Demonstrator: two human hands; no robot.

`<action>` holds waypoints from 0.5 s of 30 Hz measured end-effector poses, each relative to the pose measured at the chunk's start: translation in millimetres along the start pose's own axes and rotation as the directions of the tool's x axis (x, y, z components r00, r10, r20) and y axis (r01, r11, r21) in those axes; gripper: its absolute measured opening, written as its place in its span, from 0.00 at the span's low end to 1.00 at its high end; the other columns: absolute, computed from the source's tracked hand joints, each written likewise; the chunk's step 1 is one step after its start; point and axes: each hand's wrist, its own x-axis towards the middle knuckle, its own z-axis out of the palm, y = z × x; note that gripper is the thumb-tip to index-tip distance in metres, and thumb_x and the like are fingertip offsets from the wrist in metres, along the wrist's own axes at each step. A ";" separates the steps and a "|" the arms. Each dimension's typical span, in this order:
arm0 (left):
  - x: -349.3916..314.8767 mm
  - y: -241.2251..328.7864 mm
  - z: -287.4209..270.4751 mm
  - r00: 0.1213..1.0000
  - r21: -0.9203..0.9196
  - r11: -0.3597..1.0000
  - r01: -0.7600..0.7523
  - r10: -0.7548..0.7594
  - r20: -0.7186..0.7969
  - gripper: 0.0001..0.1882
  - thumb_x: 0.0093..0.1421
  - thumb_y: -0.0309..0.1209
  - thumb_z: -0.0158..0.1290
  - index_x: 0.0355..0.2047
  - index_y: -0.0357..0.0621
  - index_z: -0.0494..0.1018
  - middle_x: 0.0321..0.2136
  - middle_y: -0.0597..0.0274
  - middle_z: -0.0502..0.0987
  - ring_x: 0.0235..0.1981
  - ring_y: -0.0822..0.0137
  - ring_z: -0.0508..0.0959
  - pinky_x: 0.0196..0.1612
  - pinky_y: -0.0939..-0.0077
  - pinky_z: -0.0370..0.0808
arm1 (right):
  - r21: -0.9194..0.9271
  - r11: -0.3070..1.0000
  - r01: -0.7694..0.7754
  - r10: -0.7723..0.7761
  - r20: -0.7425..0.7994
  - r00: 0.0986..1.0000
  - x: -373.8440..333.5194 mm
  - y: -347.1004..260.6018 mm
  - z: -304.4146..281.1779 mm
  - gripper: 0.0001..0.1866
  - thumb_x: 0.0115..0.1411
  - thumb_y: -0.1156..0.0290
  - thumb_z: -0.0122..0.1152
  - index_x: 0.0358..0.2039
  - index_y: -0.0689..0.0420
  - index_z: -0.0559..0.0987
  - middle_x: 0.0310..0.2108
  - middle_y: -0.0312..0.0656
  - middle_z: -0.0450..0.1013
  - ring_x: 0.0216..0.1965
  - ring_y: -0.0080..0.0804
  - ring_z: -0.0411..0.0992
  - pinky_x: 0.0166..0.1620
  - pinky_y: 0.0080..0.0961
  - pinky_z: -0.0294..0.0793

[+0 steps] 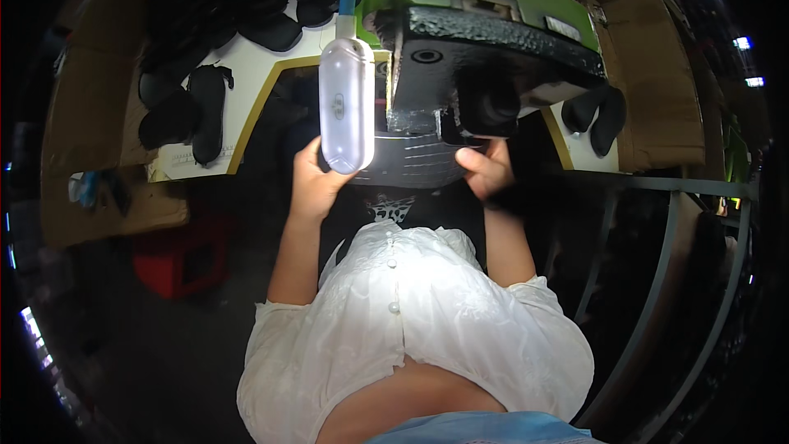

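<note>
1. I see a green and black machine (485,25) filling the far centre, overhanging a white bench (246,74).
2. A dark ribbed piece (411,160) lies under it, long axis left to right, spanning both my hands.
3. My left hand (312,177) grips its left end, partly behind a white lamp (346,103).
4. My right hand (486,166) pinches the right end, fingers curled.

dim floor (148,345), red stool (182,259), cardboard walls (657,74).
</note>
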 end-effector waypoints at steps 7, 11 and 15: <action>11.3 -23.0 -56.7 0.978 0.278 0.960 0.035 -0.090 0.190 0.17 0.46 0.24 0.63 0.37 0.34 0.73 0.32 0.64 0.77 0.35 0.76 0.74 0.41 0.80 0.71 | -0.341 0.938 0.056 -0.031 0.078 0.996 11.4 13.5 36.3 0.22 0.45 0.81 0.67 0.43 0.63 0.72 0.41 0.38 0.72 0.42 0.23 0.69 0.47 0.21 0.70; 12.1 -61.0 -24.7 0.910 0.517 0.837 -0.176 -0.062 0.410 0.19 0.48 0.26 0.62 0.41 0.38 0.73 0.32 0.64 0.77 0.33 0.74 0.75 0.39 0.79 0.72 | -0.483 0.872 0.079 -0.007 0.150 0.989 19.9 9.3 40.9 0.21 0.45 0.80 0.68 0.41 0.63 0.74 0.39 0.38 0.73 0.40 0.23 0.71 0.46 0.21 0.70; -0.7 -40.2 48.7 0.971 0.197 0.978 -0.061 0.012 0.240 0.15 0.52 0.26 0.59 0.41 0.37 0.72 0.33 0.61 0.76 0.34 0.74 0.75 0.41 0.78 0.73 | -0.554 0.828 0.088 -0.014 0.136 0.991 18.3 6.7 26.3 0.22 0.43 0.76 0.70 0.41 0.63 0.74 0.38 0.38 0.74 0.38 0.23 0.72 0.45 0.21 0.70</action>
